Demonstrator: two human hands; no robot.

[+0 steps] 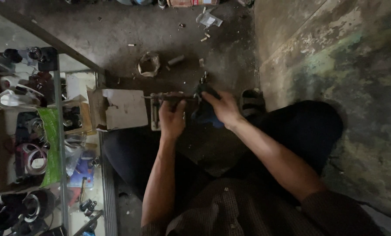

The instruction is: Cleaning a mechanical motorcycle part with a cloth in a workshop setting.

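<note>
I sit low over a dirty concrete floor (117, 35). My left hand (172, 117) is closed around a thin dark metal rod-like tool (167, 97) that runs left to right above a small flat board. My right hand (224, 108) grips a dark blue and black part (203, 109) at the rod's right end. The two hands are close together, almost touching. What lies under the hands is hidden in shadow.
A glass display case (60, 131) with several small parts and boxes stands at the left. A torn cardboard box (121, 108) lies beside my left hand. A sandal (251, 101), a crumpled ring-shaped scrap (148, 64) and litter lie on the floor. A stained wall (344, 57) rises at the right.
</note>
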